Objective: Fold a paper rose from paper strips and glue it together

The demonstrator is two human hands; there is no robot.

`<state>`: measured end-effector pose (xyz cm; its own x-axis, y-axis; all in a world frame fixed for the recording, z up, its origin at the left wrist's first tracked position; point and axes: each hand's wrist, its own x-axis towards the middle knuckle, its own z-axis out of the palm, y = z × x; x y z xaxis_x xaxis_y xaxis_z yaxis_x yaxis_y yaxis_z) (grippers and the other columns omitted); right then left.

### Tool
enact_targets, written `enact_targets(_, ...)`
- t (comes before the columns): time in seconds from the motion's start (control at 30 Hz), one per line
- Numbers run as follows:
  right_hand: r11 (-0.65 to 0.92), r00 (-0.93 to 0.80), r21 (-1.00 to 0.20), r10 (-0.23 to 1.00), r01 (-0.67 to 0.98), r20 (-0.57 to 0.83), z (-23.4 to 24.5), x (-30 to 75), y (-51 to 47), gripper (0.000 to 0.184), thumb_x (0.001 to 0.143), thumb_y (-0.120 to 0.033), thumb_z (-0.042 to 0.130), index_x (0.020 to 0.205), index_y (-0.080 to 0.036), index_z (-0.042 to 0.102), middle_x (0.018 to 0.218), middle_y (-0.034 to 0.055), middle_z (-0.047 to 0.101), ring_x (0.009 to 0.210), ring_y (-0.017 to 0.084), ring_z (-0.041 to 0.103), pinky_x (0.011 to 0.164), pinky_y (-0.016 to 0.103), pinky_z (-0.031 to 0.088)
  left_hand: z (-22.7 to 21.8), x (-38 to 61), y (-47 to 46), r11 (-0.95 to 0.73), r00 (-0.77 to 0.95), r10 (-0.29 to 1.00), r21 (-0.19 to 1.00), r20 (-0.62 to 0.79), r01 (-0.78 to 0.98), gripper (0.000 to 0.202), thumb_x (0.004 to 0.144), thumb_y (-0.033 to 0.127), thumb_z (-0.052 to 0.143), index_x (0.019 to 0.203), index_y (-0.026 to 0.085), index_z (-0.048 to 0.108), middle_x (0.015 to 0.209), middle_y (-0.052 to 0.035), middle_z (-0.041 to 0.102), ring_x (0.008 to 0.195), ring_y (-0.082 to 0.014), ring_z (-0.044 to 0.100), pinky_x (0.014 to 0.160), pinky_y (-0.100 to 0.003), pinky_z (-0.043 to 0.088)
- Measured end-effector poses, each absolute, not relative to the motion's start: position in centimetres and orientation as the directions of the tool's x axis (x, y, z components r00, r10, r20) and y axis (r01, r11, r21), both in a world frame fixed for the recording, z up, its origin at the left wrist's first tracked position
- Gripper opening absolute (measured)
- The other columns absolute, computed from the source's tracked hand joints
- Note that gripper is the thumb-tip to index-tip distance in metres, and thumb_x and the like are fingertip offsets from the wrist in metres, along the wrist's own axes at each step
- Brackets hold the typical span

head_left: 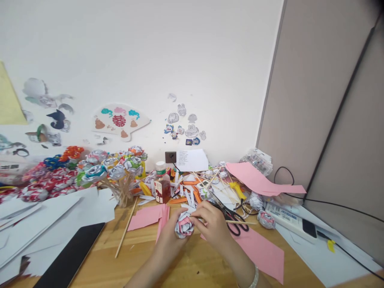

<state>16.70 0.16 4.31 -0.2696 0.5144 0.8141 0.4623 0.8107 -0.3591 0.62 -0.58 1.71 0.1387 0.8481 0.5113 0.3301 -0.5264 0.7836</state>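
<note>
Nearest the wearer, a bracelet (255,277) shows on the right wrist. The left hand (168,232) is curled part-closed around a paper flower (184,226) and has hold of it. The right hand (211,225) has its fingers drawn together against the flower's right edge; whether they pinch a petal cannot be told.

The flower sits between both hands, above the wooden counter (141,270). Its white and pink petals are layered into a full head, so shaping appears well advanced. Whether it has a stem cannot be confirmed: a thin stick (248,222) emerges beyond the right hand, its other end hidden.

To the left lie a flat black slab (72,256), loose white sheets (45,224) and a bare wooden stick (127,228). Cut pink strips (148,216) lie just beyond the left hand. At the right are a pink sheet (264,254), black-handled scissors (235,229) and a separate pink-and-white flower (266,219).

Further back, a bunch of stemmed flowers (117,170) appears finished. A capped bottle (162,186) stands beside a heap of paper scraps (190,192). Uncut-looking pink paper (255,178) lies at the right; material for further work evidently remains. Behind all is a white wall (210,60) bearing stickers and a fan-shaped cutout (120,122).
</note>
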Motion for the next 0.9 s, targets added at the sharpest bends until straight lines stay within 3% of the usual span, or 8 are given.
enact_targets(0.2,0.801,-0.291,-0.301,0.496,0.518,0.818,4.4,16.7,0.1,0.030,0.097,-0.033,0.043,0.079,-0.019,0.064,0.070,0.0021,0.060,0.062,0.014,0.055,0.057,0.025,0.040,2.2,0.7,-0.8,-0.552,0.153,0.833,0.779,0.532,0.297,0.037,0.070,0.011,0.061,0.106,0.019,0.058,0.102,-0.0082,0.067,0.092,-0.0232,0.064,0.080,-0.034,0.051)
enact_targets(0.43,0.814,-0.431,-0.089,0.393,0.575,0.812,4.3,17.1,0.1,0.039,0.101,-0.031,0.031,0.084,-0.019,0.065,0.071,0.0033,0.061,0.063,0.014,0.056,0.059,0.025,0.039,1.9,0.6,-0.7,-0.545,0.119,0.835,0.779,0.537,0.312,0.041,0.066,0.012,0.063,0.106,0.020,0.059,0.099,-0.0083,0.069,0.090,-0.0239,0.066,0.078,-0.035,0.053)
enact_targets(0.9,0.786,-0.466,-0.072,0.435,0.614,0.770,4.2,17.1,0.5,0.037,0.101,-0.031,0.028,0.083,-0.019,0.059,0.072,0.0029,0.067,0.063,0.015,0.060,0.057,0.026,0.037,1.3,0.3,-0.5,-0.537,0.141,0.836,0.739,0.530,0.407,0.046,0.064,0.010,0.061,0.110,0.019,0.060,0.104,-0.0102,0.070,0.094,-0.0261,0.066,0.081,-0.038,0.052)
